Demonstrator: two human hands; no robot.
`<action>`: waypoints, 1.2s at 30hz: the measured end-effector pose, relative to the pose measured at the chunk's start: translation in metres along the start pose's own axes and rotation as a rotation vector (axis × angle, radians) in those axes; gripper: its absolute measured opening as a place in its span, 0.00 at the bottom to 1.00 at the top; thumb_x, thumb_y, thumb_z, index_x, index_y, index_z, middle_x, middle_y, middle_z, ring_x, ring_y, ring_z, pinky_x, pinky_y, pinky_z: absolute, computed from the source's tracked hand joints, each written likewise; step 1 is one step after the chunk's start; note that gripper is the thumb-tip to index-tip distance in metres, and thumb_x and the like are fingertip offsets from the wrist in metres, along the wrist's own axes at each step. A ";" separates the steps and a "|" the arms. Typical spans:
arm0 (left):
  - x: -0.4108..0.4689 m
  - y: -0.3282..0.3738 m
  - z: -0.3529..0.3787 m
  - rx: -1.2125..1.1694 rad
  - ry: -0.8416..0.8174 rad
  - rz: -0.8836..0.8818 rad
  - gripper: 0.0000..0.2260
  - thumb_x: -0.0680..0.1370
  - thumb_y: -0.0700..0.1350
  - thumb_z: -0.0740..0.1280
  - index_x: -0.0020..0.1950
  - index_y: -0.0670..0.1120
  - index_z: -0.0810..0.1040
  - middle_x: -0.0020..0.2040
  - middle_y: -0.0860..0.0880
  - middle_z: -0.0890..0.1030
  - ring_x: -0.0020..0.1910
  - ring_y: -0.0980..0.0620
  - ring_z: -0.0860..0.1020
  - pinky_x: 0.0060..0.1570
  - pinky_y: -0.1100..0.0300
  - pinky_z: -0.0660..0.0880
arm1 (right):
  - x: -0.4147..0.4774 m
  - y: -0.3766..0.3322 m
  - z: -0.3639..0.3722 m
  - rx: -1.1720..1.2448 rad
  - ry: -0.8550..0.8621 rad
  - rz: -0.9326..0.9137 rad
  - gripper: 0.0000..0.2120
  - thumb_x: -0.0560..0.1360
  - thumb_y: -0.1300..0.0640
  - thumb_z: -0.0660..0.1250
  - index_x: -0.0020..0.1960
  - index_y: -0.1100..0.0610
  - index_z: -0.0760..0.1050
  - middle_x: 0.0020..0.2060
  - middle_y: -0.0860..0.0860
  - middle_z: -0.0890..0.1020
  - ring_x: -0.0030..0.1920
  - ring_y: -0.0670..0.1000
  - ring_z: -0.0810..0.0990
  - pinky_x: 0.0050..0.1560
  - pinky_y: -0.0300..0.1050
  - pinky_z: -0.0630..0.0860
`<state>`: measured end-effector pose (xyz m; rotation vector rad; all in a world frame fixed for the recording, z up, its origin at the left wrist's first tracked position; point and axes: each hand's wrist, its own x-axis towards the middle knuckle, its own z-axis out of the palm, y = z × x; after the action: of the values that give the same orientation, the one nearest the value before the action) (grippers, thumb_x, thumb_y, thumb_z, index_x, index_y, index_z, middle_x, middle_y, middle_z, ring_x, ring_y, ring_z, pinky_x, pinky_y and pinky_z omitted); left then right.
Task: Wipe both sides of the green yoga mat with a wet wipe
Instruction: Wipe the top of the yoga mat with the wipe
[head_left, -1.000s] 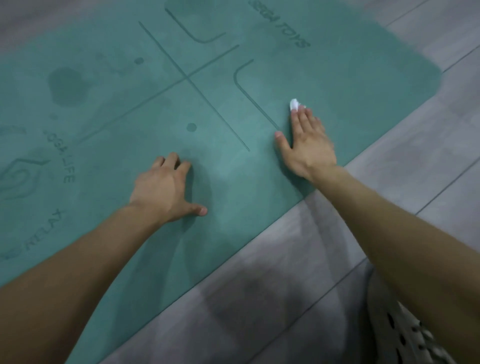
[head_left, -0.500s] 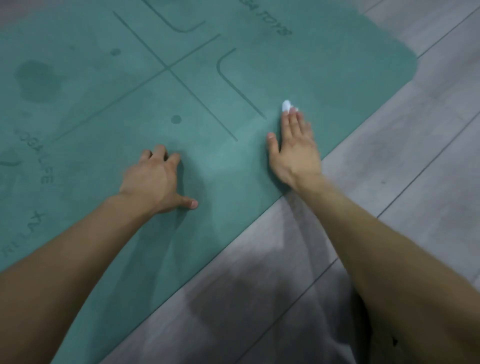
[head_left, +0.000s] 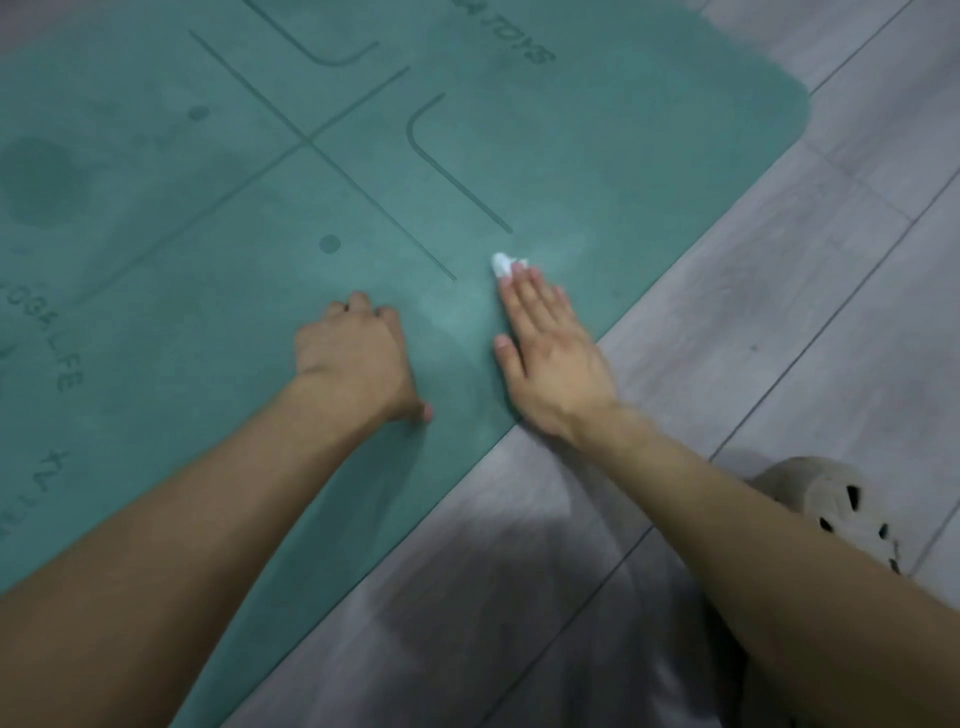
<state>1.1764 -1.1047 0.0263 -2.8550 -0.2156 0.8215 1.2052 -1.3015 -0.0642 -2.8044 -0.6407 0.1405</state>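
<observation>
The green yoga mat (head_left: 597, 130) lies flat on the floor with its printed lines and lettering facing up. My right hand (head_left: 550, 353) presses flat on the mat near its right edge. A white wet wipe (head_left: 503, 264) sticks out from under that hand's fingertips; the rest of the wipe is hidden beneath the palm. My left hand (head_left: 358, 358) rests on the mat to the left, fingers curled down against the surface, holding nothing. A paler damp streak shows on the mat around my right hand.
Grey wood-look floor (head_left: 779, 312) surrounds the mat on the right and in front. A beige perforated clog (head_left: 831, 504) sits on the floor at the right, partly behind my right forearm. Darker spots mark the mat (head_left: 41, 179) at the left.
My right hand has slid with the wipe toward me and leftward along the mat's edge, closer to my left hand. The left hand has stayed in about the same place. The view has shifted.
</observation>
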 end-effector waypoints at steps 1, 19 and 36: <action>0.001 0.006 0.000 -0.015 0.034 0.025 0.49 0.62 0.73 0.79 0.73 0.48 0.69 0.68 0.44 0.70 0.70 0.43 0.71 0.59 0.49 0.74 | -0.018 -0.015 0.006 0.009 -0.051 -0.158 0.32 0.87 0.48 0.49 0.86 0.57 0.45 0.86 0.52 0.48 0.85 0.50 0.43 0.84 0.54 0.47; 0.021 0.010 -0.002 -0.037 0.057 0.140 0.51 0.53 0.70 0.84 0.67 0.48 0.69 0.64 0.43 0.70 0.66 0.40 0.71 0.58 0.45 0.77 | -0.028 0.046 -0.014 -0.079 -0.056 -0.153 0.30 0.88 0.45 0.46 0.86 0.55 0.45 0.86 0.50 0.49 0.85 0.49 0.45 0.84 0.54 0.49; 0.016 0.012 0.003 -0.114 0.043 0.038 0.55 0.54 0.68 0.85 0.75 0.50 0.69 0.65 0.45 0.71 0.66 0.40 0.72 0.61 0.43 0.77 | -0.017 0.103 -0.035 0.004 -0.015 0.207 0.36 0.86 0.37 0.41 0.86 0.56 0.39 0.86 0.51 0.44 0.85 0.49 0.41 0.84 0.54 0.46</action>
<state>1.1891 -1.1131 0.0131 -2.9883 -0.2097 0.7775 1.2380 -1.4067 -0.0582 -2.8624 -0.3508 0.2023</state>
